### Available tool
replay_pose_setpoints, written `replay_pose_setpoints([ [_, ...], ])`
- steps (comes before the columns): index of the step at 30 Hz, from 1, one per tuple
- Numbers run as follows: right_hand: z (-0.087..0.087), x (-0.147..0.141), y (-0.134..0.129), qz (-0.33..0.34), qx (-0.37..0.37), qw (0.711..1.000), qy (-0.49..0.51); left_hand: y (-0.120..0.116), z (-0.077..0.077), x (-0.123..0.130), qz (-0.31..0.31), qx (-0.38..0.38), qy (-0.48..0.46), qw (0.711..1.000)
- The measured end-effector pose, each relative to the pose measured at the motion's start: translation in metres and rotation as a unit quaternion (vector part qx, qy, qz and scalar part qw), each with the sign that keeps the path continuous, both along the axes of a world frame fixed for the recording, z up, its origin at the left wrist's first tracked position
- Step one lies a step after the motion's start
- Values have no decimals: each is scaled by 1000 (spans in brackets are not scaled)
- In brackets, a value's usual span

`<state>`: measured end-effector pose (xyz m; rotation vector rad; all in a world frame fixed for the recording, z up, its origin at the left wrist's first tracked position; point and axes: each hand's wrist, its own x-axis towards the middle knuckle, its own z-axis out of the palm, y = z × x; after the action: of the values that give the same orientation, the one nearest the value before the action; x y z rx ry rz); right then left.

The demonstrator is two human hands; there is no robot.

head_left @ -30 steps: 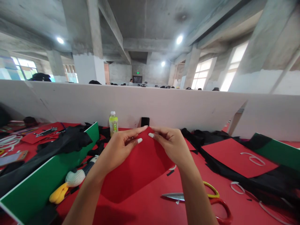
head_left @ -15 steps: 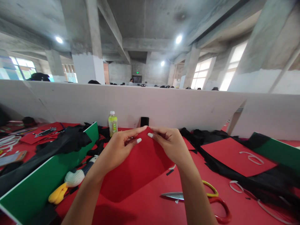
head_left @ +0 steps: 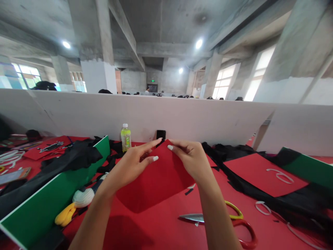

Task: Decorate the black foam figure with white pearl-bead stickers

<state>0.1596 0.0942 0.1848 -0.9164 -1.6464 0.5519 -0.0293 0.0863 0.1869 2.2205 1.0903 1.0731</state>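
Note:
A red sheet (head_left: 161, 177) is held up in front of me, tilted above the red tabletop, its top corner pointing away. My right hand (head_left: 187, 154) pinches that corner between thumb and fingers. Beside the sheet's left edge is my left hand (head_left: 135, 161), its thumb and index finger apart, with the thumb tip over the sheet. Whether the left fingers touch the sheet I cannot tell. Below my right forearm lies a pair of scissors (head_left: 192, 217) with one yellow and one red handle loop, partly covered by the arm.
Green boards (head_left: 33, 211) stand at the left, with a knitted toy (head_left: 83, 198) against one. A drink bottle (head_left: 126, 139) and a black phone-like object (head_left: 161, 134) stand by the white partition (head_left: 182, 118). Black cloth (head_left: 241, 177) and another red sheet (head_left: 255, 170) with white cord lie right.
My left fingers have opened and come off the sheet's top corner. The right hand still pinches it, shifted slightly right, and the sheet's lower edge has risen a little.

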Motion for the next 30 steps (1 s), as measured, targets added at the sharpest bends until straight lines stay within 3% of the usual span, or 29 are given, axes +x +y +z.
replay_pose_setpoints([
  [5, -5, 10, 10, -116, 50, 987, 100, 15, -2, -22, 30, 53, 27, 998],
  [8, -9, 8, 15, -142, 75, 975, 153, 19, -2, -38, 32, 83, 10, 996],
  [13, -15, -5, 20, -180, 103, 956, 208, 20, -1, -60, 104, 162, -55, 980],
  [16, -17, -10, 24, -210, 119, 938, 250, 22, 0, -68, 106, 207, -74, 970],
  [20, -17, -17, 28, -220, 129, 921, 294, 26, -2, -73, 97, 214, -99, 967],
  [30, -23, -24, 36, -237, 142, 915, 294, 29, -5, -76, 114, 174, -131, 969],
])
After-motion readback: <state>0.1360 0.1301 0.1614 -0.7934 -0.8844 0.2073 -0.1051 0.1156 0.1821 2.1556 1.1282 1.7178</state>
